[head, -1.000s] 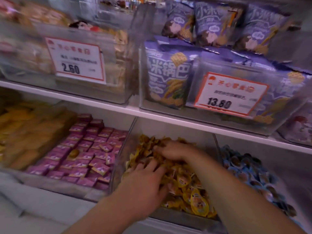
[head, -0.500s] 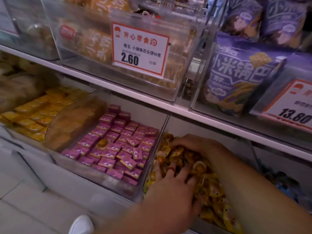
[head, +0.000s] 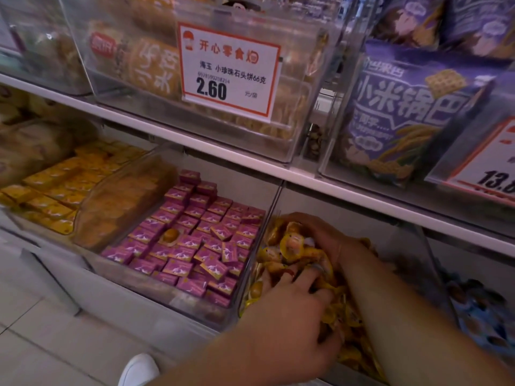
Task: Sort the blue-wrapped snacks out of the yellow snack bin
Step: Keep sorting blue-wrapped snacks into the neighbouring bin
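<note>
The yellow snack bin (head: 274,215) is a clear box on the lower shelf, heaped with yellow-wrapped snacks (head: 348,319). Both my hands are in it. My left hand (head: 292,307) lies on the near part of the heap with its fingers spread into the wrappers. My right hand (head: 323,238) reaches to the far end and curls around a clump of yellow snacks. No blue wrapper shows among the yellow ones where I can see. Blue-wrapped snacks (head: 479,310) fill the neighbouring bin on the right, blurred at the frame edge.
A bin of purple boxes (head: 195,240) with one stray yellow snack (head: 170,235) stands to the left, then orange packets (head: 55,185). The upper shelf (head: 223,154) overhangs with a 2.60 price card (head: 228,71) and purple bags (head: 404,107). A white shoe (head: 139,369) shows on the floor.
The view has swung left and closer, pushing the blue bin to the right edge. Both hands stay in the yellow heap; my left hand has slid further in.
</note>
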Demonstrator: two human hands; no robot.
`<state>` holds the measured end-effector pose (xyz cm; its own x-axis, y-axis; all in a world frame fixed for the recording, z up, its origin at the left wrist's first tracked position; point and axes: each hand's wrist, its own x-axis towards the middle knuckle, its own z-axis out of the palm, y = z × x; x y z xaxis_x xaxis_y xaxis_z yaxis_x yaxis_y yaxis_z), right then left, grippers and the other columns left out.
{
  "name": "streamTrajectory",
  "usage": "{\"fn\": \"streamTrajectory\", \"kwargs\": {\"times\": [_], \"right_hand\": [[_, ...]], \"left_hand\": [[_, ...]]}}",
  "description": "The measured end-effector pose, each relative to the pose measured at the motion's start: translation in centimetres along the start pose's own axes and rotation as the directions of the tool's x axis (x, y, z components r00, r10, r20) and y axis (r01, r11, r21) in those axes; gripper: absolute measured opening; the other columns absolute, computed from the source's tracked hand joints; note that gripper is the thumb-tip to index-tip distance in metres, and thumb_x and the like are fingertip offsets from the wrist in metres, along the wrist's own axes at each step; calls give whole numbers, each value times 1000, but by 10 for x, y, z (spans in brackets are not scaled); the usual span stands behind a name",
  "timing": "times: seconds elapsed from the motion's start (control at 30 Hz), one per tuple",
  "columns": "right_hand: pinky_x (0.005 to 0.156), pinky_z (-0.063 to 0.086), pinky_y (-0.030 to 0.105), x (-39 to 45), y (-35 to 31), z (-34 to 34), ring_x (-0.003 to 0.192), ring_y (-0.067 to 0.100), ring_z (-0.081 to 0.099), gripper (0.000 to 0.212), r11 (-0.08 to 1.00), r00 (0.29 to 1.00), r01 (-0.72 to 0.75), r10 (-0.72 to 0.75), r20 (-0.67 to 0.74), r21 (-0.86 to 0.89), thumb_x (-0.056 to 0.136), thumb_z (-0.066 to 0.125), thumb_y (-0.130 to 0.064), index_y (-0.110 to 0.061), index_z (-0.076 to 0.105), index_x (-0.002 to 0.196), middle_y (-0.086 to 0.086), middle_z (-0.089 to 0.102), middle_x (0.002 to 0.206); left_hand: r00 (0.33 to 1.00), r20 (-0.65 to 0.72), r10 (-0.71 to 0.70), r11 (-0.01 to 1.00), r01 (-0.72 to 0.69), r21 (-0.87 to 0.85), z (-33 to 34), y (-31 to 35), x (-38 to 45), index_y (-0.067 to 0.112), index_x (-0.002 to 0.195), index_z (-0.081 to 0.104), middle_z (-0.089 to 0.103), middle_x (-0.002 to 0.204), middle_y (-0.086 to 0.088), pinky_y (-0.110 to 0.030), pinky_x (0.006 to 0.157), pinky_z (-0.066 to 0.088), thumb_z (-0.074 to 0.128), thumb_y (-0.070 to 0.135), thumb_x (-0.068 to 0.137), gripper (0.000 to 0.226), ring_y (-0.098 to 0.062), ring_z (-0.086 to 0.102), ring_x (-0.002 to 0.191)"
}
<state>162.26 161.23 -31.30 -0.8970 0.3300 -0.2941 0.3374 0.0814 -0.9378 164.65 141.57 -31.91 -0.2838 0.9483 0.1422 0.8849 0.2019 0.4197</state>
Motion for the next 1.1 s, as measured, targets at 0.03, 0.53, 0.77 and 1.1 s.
{"fn": "streamTrajectory", "kwargs": {"times": [0.03, 0.53, 0.77, 1.1], "right_hand": [[75, 57, 27, -3, -4, 1, 89, 22, 70, 23, 998, 999, 14, -16, 32, 64, 91, 56, -15, -18, 79, 85, 3, 75, 88], [86, 50, 45, -88, -35, -36, 84, 27, 65, 21, 957, 969, -225, 239, -58, 180, 81, 71, -31, -13, 74, 93, 15, 68, 98], [88, 48, 13, -148, -25, -28, 90, -9, 63, 12, 836, 989, -53, -33, -147, -545, 95, 62, -20, -21, 71, 103, -8, 70, 101], [91, 45, 23, -201, -20, -37, 106, 7, 55, 41, 436, 868, 72, -471, -159, -897, 84, 48, -47, -33, 66, 119, -15, 61, 113]], "left_hand": [[1000, -26, -1, 1000, 1, -21, 0, -1, 1, 36, 124, 53, 36, 142, 11, -63, 110, 24, 43, 63, 84, 49, -24, 36, 132], [891, -409, -196, 909, 9, -416, -21, -7, 24, 17, 62, 52, 54, 60, 5, -21, 50, 36, 54, 47, 84, 37, -6, 53, 56], [991, -74, -109, 984, 97, -147, -15, -12, 22, 31, 128, 55, 59, 121, 4, -37, 97, 45, 53, 40, 91, 38, -19, 57, 114], [989, -147, 35, 996, -46, -75, -13, -10, 23, 33, 122, 65, 68, 110, 9, -38, 92, 49, 60, 44, 80, 44, -17, 64, 104]]}}
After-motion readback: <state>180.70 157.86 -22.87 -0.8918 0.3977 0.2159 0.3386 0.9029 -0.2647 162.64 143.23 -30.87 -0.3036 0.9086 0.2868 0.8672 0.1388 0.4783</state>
